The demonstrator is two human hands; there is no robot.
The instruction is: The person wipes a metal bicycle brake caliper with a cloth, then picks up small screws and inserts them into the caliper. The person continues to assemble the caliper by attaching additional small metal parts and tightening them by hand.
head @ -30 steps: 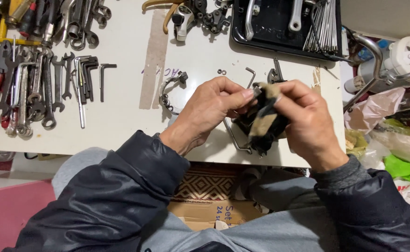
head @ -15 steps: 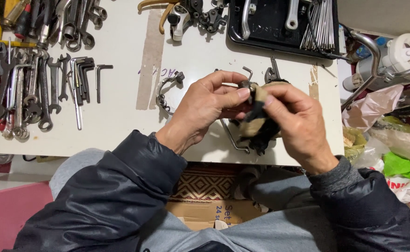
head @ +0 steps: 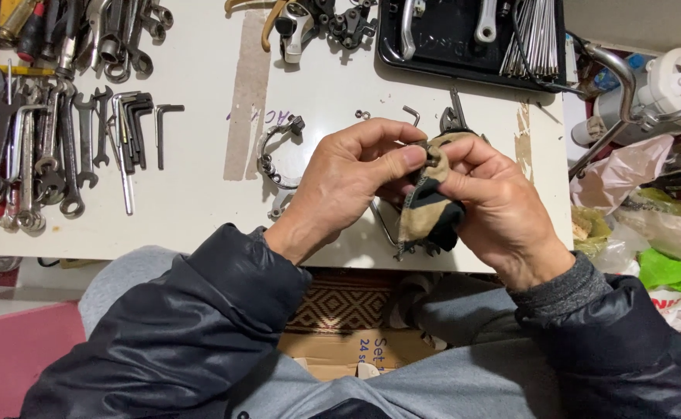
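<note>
Rubbing a small metal part (head: 431,157) with a rag (head: 426,209), both hands (head: 356,174) (head: 488,202) pinched tight on them. Looks half done; more parts (head: 278,151) waiting on the bench (head: 201,209).

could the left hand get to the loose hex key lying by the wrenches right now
Probably yes, once freed: the left hand is pinching the rag with the right hand, but bare table lies between it and the hex key.

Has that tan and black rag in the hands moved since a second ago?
Yes. The rag has crept slightly up, toward the black tray, against the white table.
</note>
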